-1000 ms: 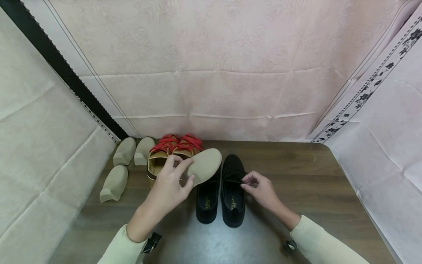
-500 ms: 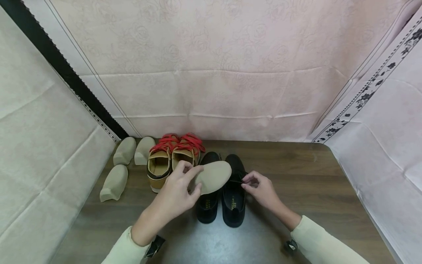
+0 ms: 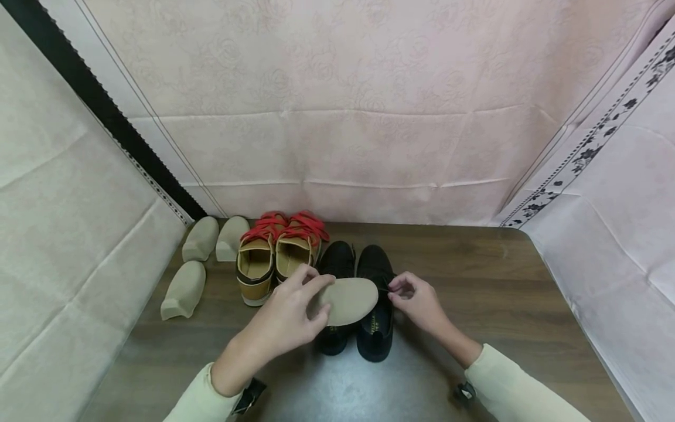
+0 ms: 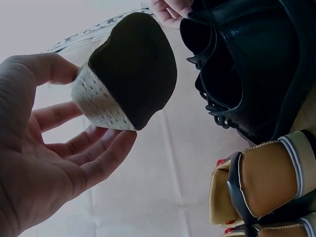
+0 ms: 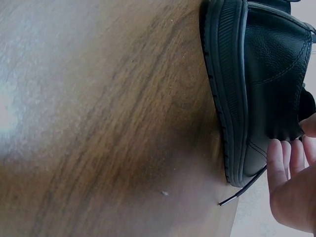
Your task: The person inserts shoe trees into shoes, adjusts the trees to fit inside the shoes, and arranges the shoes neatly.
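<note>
My left hand (image 3: 295, 310) grips a beige toe-shaped shoe filler (image 3: 350, 300) by its blunt end; it hangs over the two black shoes, its rounded end toward the right one. In the left wrist view that hand (image 4: 64, 143) has thumb and fingertips round the filler (image 4: 106, 101), whose flat end looks dark. With thumb and fingers my right hand (image 3: 419, 302) pinches the edge of the right black shoe (image 3: 375, 322) near its laces. The right wrist view shows the hand (image 5: 296, 182) at the shoe's opening (image 5: 276, 84), a lace end hanging beside it.
Tan shoes with red laces (image 3: 254, 281) stand left of the black pair. Three more beige fillers (image 3: 183, 290) lie farther left. Pale cloth (image 3: 337, 146) rises behind the wooden surface (image 3: 474, 281) and along both sides.
My left hand has moved right and toward me with the filler, from beside the tan shoes to over the black pair, the filler turning more sideways. My right hand has stayed nearly still.
</note>
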A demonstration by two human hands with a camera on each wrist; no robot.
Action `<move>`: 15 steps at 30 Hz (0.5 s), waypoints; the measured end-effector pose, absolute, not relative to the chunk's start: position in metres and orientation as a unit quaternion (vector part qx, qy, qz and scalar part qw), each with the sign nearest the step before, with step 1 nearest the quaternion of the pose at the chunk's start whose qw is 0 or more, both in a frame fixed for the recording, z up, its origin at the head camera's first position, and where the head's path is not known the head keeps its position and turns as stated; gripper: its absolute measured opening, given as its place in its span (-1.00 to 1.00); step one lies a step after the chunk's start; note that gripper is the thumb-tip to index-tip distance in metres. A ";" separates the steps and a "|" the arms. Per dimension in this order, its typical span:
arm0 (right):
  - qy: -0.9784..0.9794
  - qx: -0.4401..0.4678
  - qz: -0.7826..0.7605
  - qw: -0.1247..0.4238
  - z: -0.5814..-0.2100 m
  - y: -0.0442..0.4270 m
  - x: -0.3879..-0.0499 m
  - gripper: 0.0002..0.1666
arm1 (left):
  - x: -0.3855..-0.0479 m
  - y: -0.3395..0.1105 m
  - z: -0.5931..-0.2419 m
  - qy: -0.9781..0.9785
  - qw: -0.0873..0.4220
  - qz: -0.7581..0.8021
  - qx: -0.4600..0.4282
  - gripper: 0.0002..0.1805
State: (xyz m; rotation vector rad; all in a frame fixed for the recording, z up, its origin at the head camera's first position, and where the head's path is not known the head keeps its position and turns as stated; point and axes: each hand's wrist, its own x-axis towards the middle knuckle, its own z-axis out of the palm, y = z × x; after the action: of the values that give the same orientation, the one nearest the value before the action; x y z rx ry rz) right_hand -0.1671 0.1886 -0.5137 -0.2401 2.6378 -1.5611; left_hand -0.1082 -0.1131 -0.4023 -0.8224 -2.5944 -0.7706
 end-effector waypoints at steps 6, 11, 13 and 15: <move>0.858 -0.078 -0.507 0.025 -0.514 0.189 -0.167 -0.84 | -0.107 -0.110 -0.402 -0.904 0.145 -0.267 -0.300 -0.57; 0.861 -0.081 -0.502 0.015 -0.517 0.189 -0.167 -0.86 | -0.106 -0.107 -0.404 -0.901 0.134 -0.268 -0.313 -0.55; 0.861 -0.083 -0.501 0.013 -0.518 0.190 -0.167 -0.87 | -0.105 -0.105 -0.405 -0.900 0.130 -0.267 -0.318 -0.55; 0.861 -0.085 -0.501 0.012 -0.518 0.190 -0.167 -0.87 | -0.105 -0.103 -0.407 -0.900 0.129 -0.265 -0.322 -0.55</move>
State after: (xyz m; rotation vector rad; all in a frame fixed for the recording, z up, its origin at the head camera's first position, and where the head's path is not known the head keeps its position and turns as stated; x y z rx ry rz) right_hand -0.1667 0.1898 -0.5179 -0.2662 2.6847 -1.5624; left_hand -0.1055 -0.1031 -0.4066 -0.9358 -2.6161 -0.7694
